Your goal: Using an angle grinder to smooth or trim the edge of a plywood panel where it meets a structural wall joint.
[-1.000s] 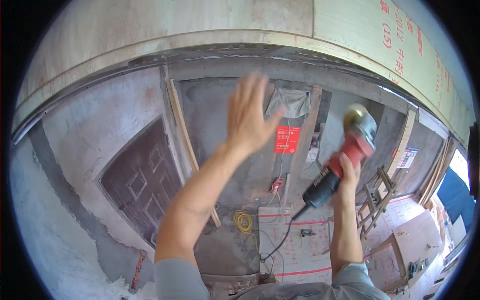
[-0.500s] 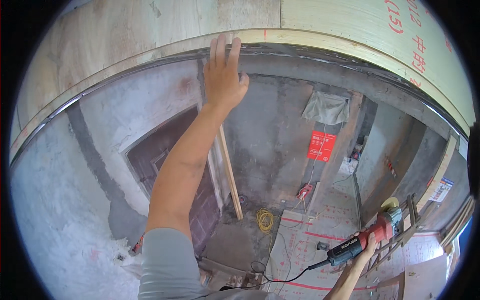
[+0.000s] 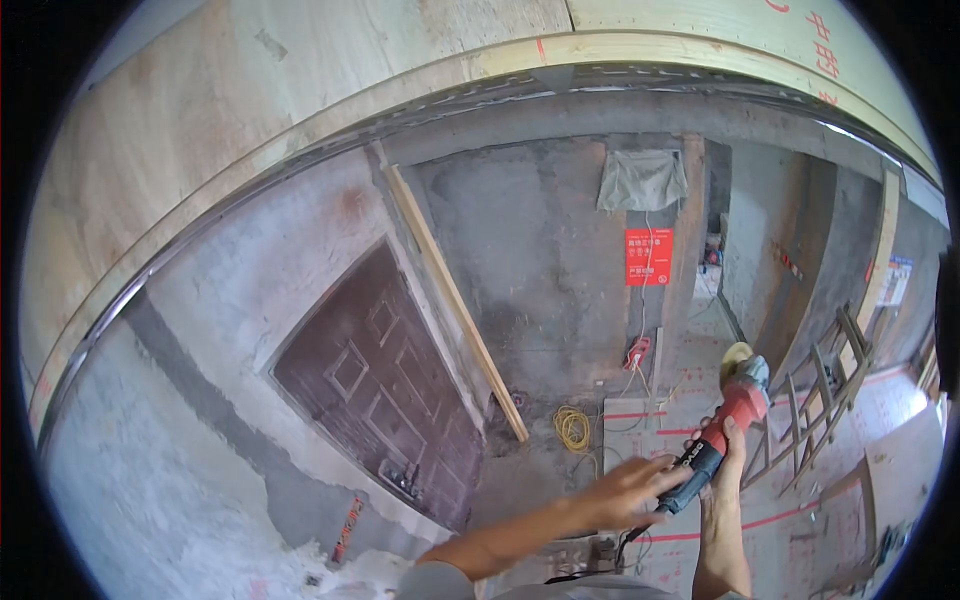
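A red and black angle grinder (image 3: 722, 432) with a pale disc (image 3: 735, 360) at its far end points up and away at the right. My right hand (image 3: 734, 448) is closed around its body from the right side. Beside the black rear part of the grinder is my left hand (image 3: 625, 492), its fingers stretched out and slightly blurred. Whether those fingers touch the casing I cannot tell. From the grinder's rear a black cord (image 3: 626, 545) runs down past my left wrist.
Overhead runs a plywood panel (image 3: 330, 65) with a timber edge. A wooden post (image 3: 455, 300) leans beside a brown door (image 3: 385, 385). A wooden ladder (image 3: 822, 385) stands at the right. Coiled yellow cable (image 3: 572, 428) and a red power strip (image 3: 637, 352) lie beyond my hands.
My left hand has come down from the timber edge overhead to the grinder. My right hand has moved the grinder left and slightly up, tilting it more upright. The view has shifted too.
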### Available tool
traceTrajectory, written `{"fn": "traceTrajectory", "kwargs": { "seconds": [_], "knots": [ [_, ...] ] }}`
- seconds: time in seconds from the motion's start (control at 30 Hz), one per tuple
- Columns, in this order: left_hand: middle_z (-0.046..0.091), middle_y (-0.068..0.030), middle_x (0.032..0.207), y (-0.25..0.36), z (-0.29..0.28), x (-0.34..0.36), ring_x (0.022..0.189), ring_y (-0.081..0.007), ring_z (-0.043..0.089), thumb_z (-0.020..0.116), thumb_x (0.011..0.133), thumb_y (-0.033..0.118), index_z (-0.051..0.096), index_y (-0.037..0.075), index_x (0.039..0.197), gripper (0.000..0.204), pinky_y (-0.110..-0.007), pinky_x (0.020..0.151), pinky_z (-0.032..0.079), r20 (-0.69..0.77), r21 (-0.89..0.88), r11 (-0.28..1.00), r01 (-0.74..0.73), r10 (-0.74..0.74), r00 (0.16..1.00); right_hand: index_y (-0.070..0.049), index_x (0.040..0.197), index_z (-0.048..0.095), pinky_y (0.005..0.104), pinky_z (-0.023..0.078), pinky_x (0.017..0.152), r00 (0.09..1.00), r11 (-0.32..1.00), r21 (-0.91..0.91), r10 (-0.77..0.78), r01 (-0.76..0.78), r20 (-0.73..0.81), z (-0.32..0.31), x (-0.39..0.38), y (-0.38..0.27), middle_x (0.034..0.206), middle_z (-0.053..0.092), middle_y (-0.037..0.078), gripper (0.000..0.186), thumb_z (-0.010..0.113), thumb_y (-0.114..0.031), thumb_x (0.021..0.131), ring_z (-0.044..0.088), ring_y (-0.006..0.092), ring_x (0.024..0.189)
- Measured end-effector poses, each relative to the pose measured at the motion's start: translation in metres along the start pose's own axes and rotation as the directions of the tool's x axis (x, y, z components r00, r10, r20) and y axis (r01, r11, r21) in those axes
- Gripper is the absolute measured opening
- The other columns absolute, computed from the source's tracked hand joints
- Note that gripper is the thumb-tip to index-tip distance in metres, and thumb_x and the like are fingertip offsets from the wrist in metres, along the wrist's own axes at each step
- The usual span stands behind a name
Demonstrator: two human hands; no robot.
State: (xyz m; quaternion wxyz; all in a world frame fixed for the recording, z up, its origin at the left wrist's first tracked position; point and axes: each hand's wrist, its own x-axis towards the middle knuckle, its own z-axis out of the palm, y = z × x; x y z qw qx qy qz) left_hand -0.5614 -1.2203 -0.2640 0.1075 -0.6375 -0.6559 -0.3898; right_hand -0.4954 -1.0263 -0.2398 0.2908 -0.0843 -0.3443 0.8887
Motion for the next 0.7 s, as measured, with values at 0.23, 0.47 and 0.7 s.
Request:
{"fn": "traceTrajectory", "kwargs": {
  "seconds": [0.23, 0.47, 0.7],
  "knots": [
    [0.063, -0.0201, 0.124, 0.004, -0.009, -0.020, 0.098, -0.0376, 0.068, 0.070, 0.090, 0.050, 0.053, 0.015, 0.150, 0.071, -0.045, 0.085, 0.057, 0.143, -0.105, 0.994, 0.008, 0.007, 0.990, -0.009, 0.111, 0.052, 0.0372, 0.056, 0.062, 0.974, 0.982, 0.063, 0.186, -0.180, -0.127, -0.022, -0.023, 0.044, 0.091, 0.062, 0.008, 0.037, 0.068, -0.037, 0.093, 0.063, 0.0218, 0.072],
    [0.059, -0.0210, 0.140, 0.006, -0.004, 0.006, 0.119, -0.0422, 0.063, 0.077, 0.086, 0.017, 0.046, 0.016, 0.155, 0.076, -0.047, 0.102, 0.051, 0.395, -0.371, 0.906, 0.204, -0.045, 0.917, -0.010, 0.111, 0.052, 0.0350, 0.055, 0.063, 0.964, 0.978, 0.119, 0.192, -0.172, -0.186, -0.049, -0.022, 0.029, 0.090, 0.061, 0.007, 0.037, 0.068, -0.038, 0.093, 0.062, 0.0202, 0.074],
    [0.049, -0.0227, 0.153, 0.032, 0.067, 0.063, 0.133, -0.0354, 0.057, 0.076, 0.089, 0.012, 0.046, 0.012, 0.154, 0.071, -0.043, 0.111, 0.045, 0.461, -0.458, 0.770, 0.445, -0.222, 0.859, -0.010, 0.116, 0.050, 0.0358, 0.056, 0.068, 0.977, 0.976, 0.166, 0.162, -0.138, -0.141, -0.128, 0.014, -0.015, 0.092, 0.061, 0.007, 0.042, 0.071, -0.037, 0.092, 0.063, 0.0204, 0.077]
  ]
}}
